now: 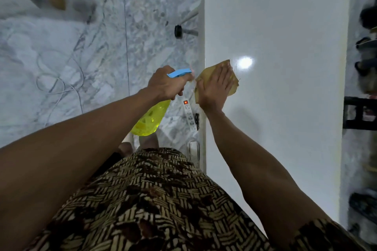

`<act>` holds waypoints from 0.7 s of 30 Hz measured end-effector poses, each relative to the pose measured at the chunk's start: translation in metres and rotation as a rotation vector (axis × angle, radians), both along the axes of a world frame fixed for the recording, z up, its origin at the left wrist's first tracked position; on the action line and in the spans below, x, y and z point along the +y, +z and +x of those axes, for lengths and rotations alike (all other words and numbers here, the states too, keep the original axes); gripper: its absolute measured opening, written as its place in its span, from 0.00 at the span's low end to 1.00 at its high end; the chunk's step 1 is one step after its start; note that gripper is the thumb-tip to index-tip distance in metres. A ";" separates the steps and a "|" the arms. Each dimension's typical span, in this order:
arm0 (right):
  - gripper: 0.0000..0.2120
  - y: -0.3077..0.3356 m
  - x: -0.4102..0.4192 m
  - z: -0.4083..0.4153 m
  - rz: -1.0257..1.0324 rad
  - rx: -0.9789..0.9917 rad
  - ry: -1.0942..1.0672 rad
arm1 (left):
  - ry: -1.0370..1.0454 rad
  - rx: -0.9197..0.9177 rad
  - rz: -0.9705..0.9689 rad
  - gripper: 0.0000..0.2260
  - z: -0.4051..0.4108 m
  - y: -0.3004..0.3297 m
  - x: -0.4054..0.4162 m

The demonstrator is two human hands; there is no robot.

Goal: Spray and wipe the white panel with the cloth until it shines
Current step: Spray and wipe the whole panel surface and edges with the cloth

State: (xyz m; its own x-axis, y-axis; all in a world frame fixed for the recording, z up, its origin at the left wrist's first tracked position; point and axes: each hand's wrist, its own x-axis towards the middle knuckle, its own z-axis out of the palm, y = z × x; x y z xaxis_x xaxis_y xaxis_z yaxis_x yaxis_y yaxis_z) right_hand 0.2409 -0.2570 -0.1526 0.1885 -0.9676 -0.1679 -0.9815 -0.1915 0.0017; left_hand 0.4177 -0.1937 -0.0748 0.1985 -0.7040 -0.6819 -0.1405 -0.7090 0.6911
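- My right hand (pixel 214 87) is lying flat and spread on the tan cloth (pixel 212 79), fingers apart and pointing up and slightly right, pressing the cloth against the white panel (pixel 285 108).
- The cloth is sitting near the panel's left edge, roughly mid-height in view; its top corner is poking out above my fingertips, and its long axis is running bottom-left to top-right (same line as my hand).
- The panel is filling the right-centre of the view as a tall strip, its long axis running top to bottom; a bright light reflection (pixel 245 63) is showing on it just right of the cloth's top corner.
- My left hand (pixel 166 85) is clamped around the neck of the spray bottle (pixel 150 119), fingers wrapped tight.
- The bottle's blue nozzle (pixel 179 72) is pointing right toward the cloth and panel edge; the yellow translucent body is hanging down and left from my fist, so the bottle's axis is tilting lower-left to upper-right.
- Nozzle tip is sitting just beside the cloth's left edge (touching or not, I cannot tell).
- Below my hands, a white power strip (pixel 189 114) with a lit red switch is lying on the marble floor (pixel 61 57) beside the panel's left edge, its long axis running alongside that edge.
- A white cable (pixel 61 85) is looping on the floor well to the left.
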 end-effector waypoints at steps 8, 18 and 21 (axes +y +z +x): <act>0.38 -0.001 0.109 -0.067 0.021 -0.058 0.026 | -0.068 0.026 -0.034 0.25 -0.036 0.000 0.094; 0.36 -0.003 0.217 -0.135 -0.003 -0.109 0.053 | -0.153 -0.016 -0.043 0.25 -0.100 0.002 0.185; 0.34 -0.004 0.249 -0.153 -0.027 -0.100 0.044 | -0.130 0.001 -0.025 0.25 -0.124 0.000 0.216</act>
